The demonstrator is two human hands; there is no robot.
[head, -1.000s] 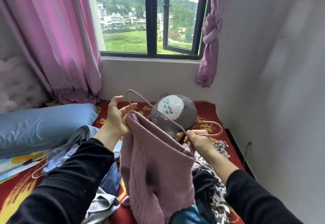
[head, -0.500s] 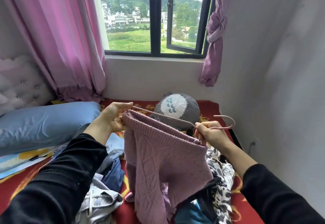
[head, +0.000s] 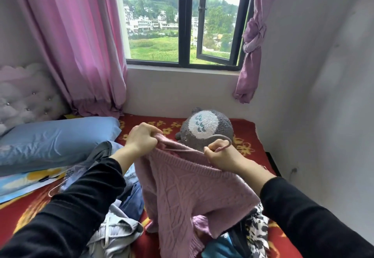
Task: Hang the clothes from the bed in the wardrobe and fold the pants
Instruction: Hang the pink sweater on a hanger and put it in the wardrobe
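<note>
a pink knitted sweater hangs in front of the person, held up over the bed and filling the 6 o'clock part of the view. the left hand is curled tight round a bunched edge at the top of the sweater, at its 11 o'clock corner. the right hand, at the 1 o'clock corner, grips a thin pink hanger just under its hook; the hook curls up past the knuckles, and one wire arm runs towards 9 o'clock into the top of the sweater. the two hands are apart, with the ribbed edge stretched between them. a grey plush toy lies at 12 o'clock of the hands, below the window. a blue pillow lies at 9 o'clock. under the sweater is a heap of clothes: jeans at 7 o'clock and a black-and-white patterned piece at 5 o'clock.
</note>
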